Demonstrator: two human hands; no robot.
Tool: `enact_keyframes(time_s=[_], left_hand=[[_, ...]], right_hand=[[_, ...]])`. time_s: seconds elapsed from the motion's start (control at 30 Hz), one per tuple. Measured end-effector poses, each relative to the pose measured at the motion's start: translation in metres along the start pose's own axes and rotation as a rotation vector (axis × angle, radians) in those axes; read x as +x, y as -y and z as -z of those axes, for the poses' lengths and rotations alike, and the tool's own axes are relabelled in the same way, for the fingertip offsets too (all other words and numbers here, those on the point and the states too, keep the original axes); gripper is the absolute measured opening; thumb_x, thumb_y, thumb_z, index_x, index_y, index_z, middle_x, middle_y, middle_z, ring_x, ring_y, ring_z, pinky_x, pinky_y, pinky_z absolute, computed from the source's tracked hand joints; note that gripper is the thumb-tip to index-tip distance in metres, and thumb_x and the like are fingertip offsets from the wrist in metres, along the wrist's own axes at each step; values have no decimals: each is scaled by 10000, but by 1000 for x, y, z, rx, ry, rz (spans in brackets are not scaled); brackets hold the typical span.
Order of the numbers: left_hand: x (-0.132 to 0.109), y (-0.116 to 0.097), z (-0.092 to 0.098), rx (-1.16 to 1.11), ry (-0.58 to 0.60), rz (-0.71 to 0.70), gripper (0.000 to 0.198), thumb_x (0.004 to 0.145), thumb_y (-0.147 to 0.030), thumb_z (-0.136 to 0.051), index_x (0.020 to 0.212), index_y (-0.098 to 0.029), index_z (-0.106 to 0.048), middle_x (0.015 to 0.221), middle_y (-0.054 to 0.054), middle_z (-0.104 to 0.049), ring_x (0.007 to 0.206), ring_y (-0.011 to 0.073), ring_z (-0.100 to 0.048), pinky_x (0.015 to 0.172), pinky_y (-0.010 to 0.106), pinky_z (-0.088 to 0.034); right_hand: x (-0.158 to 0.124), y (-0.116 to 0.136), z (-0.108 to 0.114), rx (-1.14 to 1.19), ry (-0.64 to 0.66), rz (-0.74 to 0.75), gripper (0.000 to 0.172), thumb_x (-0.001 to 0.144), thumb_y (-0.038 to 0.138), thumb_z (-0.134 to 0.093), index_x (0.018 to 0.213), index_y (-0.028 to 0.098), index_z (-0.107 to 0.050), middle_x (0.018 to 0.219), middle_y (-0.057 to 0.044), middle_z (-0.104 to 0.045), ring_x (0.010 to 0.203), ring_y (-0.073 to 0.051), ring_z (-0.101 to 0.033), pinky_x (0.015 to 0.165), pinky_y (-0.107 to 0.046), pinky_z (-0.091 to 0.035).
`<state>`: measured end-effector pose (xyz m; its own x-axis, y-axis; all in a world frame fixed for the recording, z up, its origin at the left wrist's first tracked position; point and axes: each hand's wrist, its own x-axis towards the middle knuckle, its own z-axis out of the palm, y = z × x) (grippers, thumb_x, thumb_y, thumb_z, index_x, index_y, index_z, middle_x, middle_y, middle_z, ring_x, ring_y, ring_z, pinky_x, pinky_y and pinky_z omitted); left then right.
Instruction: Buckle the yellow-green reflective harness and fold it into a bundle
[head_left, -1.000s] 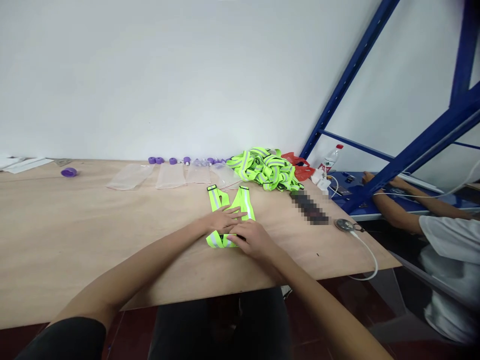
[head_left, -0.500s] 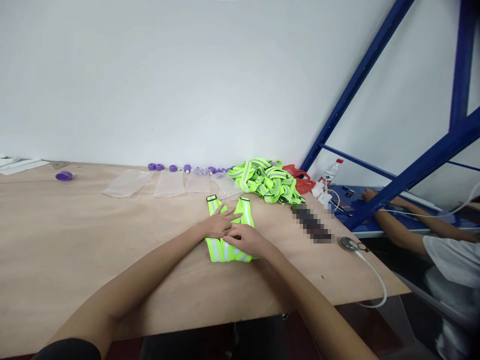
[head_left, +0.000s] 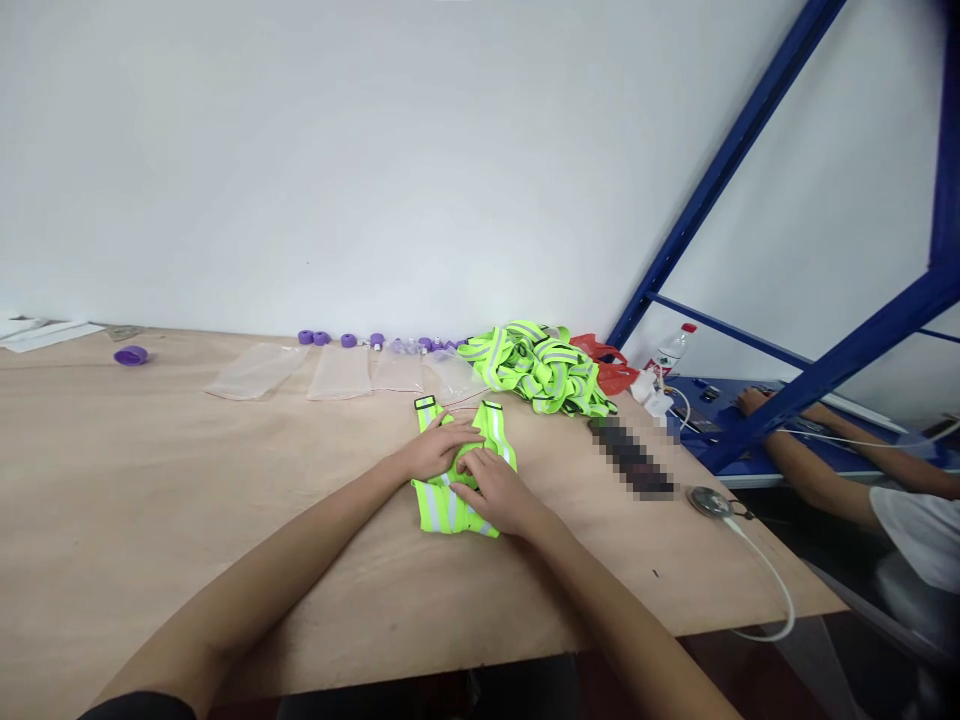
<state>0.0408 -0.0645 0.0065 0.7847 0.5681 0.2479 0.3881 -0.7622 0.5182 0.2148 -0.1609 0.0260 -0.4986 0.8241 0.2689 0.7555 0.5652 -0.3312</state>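
Observation:
A folded reflective vest [head_left: 442,512] of neon yellow-green straps with silver stripes lies on the wooden table in front of me. Two strap ends with black buckles point away from me at its top. My left hand [head_left: 439,450] rests on its upper part, palm down and fingers stretched out towards the right. Just below and to the right, my right hand [head_left: 499,490] has its fingers and thumb bent onto the straps, gripping the fabric. The fingertips partly cover the folds in the middle.
A heap of similar neon straps [head_left: 540,370] lies at the back, beside a red plastic bag [head_left: 611,370]. Clear plastic bags [head_left: 341,373] and purple caps [head_left: 347,341] line the wall. A cabled round device [head_left: 709,502] sits right. A co-worker's arm [head_left: 817,480] is beyond the blue frame [head_left: 720,170].
My right hand has shifted slightly, its fingers now spreading further over the straps. The vest's lower right corner has moved inward. The view has turned a little to the left.

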Motion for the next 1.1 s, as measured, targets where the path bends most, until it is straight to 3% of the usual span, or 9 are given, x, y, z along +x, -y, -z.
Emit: enact_keyframes(time_s=[0.1, 0.2, 0.3, 0.43, 0.53, 0.67, 0.77, 0.93, 1.1], left_hand=[[-10, -2, 7, -182, -217, 80, 491, 917, -145, -336, 1313, -206, -620, 1362, 71, -641, 1333, 234, -529, 1210, 485, -268], [-40, -17, 15, -258, -354, 169, 423, 933, -198, -361, 1238, -180, -653, 1295, 88, -671, 1239, 243, -596, 1116, 437, -428], [-82, -44, 17, -204, -319, 158, 380, 961, -229, -394, 1254, -204, -635, 1395, 83, -602, 1324, 245, -526, 1160, 442, -384], [-112, -71, 11, -188, -121, 230, 438, 1022, -368, -412, 1436, -247, -484, 1559, 73, -434, 1439, 237, -404, 1209, 444, -326], [-105, -70, 3, -184, -17, 265, 578, 1024, -453, -407, 1550, -233, -314, 1635, 88, -291, 1501, 257, -292, 1233, 476, -269], [-84, -62, -6, -138, -8, 217, 701, 1021, -488, -399, 1608, -216, -131, 1663, 106, -180, 1524, 287, -206, 1232, 494, -262], [-76, -62, -11, -82, -3, 145, 764, 1011, -497, -427, 1615, -218, -50, 1668, 115, -152, 1528, 308, -180, 1226, 514, -272], [-71, -68, -12, 49, 22, 31, 725, 967, -538, -511, 1582, -261, -245, 1665, 92, -191, 1531, 336, -166, 1228, 562, -237], [-68, -71, -11, 130, 74, -22, 582, 926, -504, -593, 1455, -288, -480, 1580, 71, -392, 1497, 341, -266, 1221, 559, -260]], right_hand=[[-1, -3, -3, 9, -22, 11, 120, 935, 278, -610, 888, 213, -521, 882, -28, -595, 839, -206, -534, 764, -326, -414], [-2, -5, -5, 39, -49, 2, 109, 933, 261, -619, 891, 206, -535, 884, -27, -603, 836, -198, -536, 767, -322, -413], [-3, -6, -7, 90, -85, 11, 85, 941, 228, -600, 872, 203, -555, 865, -23, -613, 832, -190, -549, 769, -317, -417], [-1, -6, -11, 174, -116, 63, 103, 940, 177, -571, 841, 205, -571, 847, -21, -628, 849, -188, -574, 815, -329, -433], [0, -5, -12, 269, -138, 79, 129, 933, 132, -536, 833, 210, -566, 834, -13, -630, 840, -181, -587, 843, -331, -449], [-2, -5, -11, 346, -163, 61, 113, 916, 118, -512, 922, 219, -563, 924, -33, -637, 899, -198, -590, 858, -349, -476], [-3, -4, -9, 333, -238, 52, 120, 964, 159, -441, 990, 223, -539, 1074, -86, -627, 1060, -232, -571, 944, -416, -472], [-4, -3, -11, 318, -372, 4, 128, 999, 255, -408, 1080, 211, -497, 1368, -167, -514, 1333, -267, -448, 1085, -497, -398], [-2, -5, -14, 344, -398, -5, 262, 991, 306, -414, 1225, 199, -463, 1401, -174, -494, 1337, -277, -461, 1053, -490, -438]])
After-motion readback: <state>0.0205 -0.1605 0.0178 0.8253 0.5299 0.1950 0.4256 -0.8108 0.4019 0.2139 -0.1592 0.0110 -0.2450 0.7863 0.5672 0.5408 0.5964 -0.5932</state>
